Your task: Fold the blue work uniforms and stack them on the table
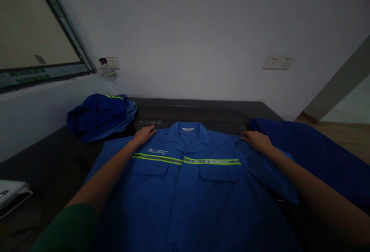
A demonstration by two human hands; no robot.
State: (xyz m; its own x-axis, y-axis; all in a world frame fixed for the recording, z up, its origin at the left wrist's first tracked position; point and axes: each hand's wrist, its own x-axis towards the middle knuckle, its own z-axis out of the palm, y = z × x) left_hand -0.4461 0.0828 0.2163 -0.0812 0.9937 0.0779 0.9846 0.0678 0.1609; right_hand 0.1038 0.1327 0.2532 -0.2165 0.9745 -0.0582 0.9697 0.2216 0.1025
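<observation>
A blue short-sleeved work shirt (pixel 185 198) lies spread front side up, its collar away from me. It has yellow-green and silver reflective strips across the chest, two flap pockets and the white letters NJPC. My left hand (pixel 143 135) is closed at the shoulder on the left side, fingertips at the fabric's top edge. At the opposite shoulder, my right hand (pixel 256 140) is likewise closed on the cloth, fingers bent together. The shirt's lower end runs out of view.
The dark table (pixel 214 111) stands against a pale wall. A crumpled blue garment (pixel 100 113) lies at the back left, and more dark blue cloth (pixel 312 152) on the right. A white device (pixel 13 194) sits at the left edge. Wall sockets (pixel 278 62) are above the table.
</observation>
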